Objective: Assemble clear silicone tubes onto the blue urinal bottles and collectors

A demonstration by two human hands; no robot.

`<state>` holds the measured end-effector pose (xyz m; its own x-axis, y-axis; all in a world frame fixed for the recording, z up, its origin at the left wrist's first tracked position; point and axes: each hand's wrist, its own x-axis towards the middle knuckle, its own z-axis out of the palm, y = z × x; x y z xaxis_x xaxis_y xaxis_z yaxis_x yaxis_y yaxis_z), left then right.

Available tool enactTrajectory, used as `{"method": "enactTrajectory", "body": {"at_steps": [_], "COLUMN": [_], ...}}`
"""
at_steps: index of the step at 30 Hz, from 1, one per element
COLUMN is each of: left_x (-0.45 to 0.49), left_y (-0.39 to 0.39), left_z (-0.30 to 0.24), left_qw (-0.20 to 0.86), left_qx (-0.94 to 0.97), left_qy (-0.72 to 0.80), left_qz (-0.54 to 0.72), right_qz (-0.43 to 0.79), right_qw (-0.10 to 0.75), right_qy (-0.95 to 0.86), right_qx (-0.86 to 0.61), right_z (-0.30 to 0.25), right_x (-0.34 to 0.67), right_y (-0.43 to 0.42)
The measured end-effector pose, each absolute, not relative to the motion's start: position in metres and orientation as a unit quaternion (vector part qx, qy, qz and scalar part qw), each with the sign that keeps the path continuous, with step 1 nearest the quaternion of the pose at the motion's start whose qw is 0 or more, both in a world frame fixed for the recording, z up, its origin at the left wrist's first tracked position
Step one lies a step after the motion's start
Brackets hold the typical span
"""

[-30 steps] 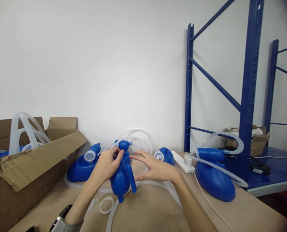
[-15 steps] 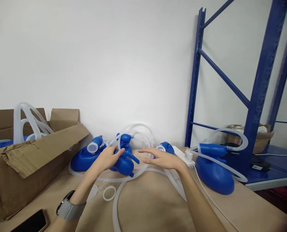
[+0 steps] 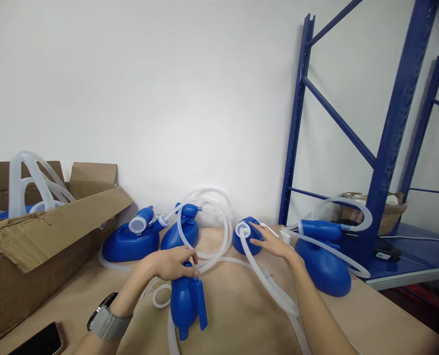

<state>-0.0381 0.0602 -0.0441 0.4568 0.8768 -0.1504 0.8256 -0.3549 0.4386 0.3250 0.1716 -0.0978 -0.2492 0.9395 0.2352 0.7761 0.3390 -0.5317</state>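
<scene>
My left hand (image 3: 175,264) is closed around the upper end of a blue plastic bottle with a side handle (image 3: 184,303), its narrow end pointing down towards me. My right hand (image 3: 269,240) reaches to a blue container (image 3: 254,246). Its fingers are stretched and apart, seeming to touch the container beside the white cap (image 3: 242,229). A clear tube (image 3: 258,271) runs from that cap towards me. Behind my left hand stands another blue container (image 3: 182,234). Left of it sits a blue urinal-like vessel (image 3: 130,245) with an open white lid. A white ring (image 3: 162,296) lies beside the held bottle.
A cardboard box (image 3: 56,231) with blue vessels and tubes stands at the left, a phone (image 3: 38,340) in front of it. At the right are another blue vessel (image 3: 326,268) with tubing, a white power strip (image 3: 284,236) and a blue metal rack (image 3: 385,148).
My left hand has brought the blue bottle towards me, turning its narrow end downward. My right hand has moved right to the capped container, which now shows more fully.
</scene>
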Motion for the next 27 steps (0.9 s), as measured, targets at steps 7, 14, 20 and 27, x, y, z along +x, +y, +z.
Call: {"method": "enactTrajectory", "body": {"at_steps": [7, 14, 20, 27], "left_x": [-0.015, 0.005, 0.026, 0.029], "left_y": [0.081, 0.093, 0.084, 0.079], "left_z": [-0.083, -0.115, -0.116, -0.116], "left_qw": [0.248, 0.24, 0.111, 0.038], "left_qx": [0.838, 0.836, 0.823, 0.844], "left_qy": [0.479, 0.471, 0.496, 0.459], "left_qz": [0.079, 0.145, 0.255, 0.276], "right_qz": [0.144, 0.197, 0.234, 0.34], "right_qw": [0.335, 0.312, 0.27, 0.286], "right_qy": [-0.795, -0.833, -0.862, -0.841], "right_qx": [-0.484, -0.411, -0.359, -0.309], "right_z": [-0.11, -0.099, -0.095, -0.09], "right_x": [0.305, 0.285, 0.256, 0.246], "right_y": [0.181, 0.168, 0.162, 0.155]}}
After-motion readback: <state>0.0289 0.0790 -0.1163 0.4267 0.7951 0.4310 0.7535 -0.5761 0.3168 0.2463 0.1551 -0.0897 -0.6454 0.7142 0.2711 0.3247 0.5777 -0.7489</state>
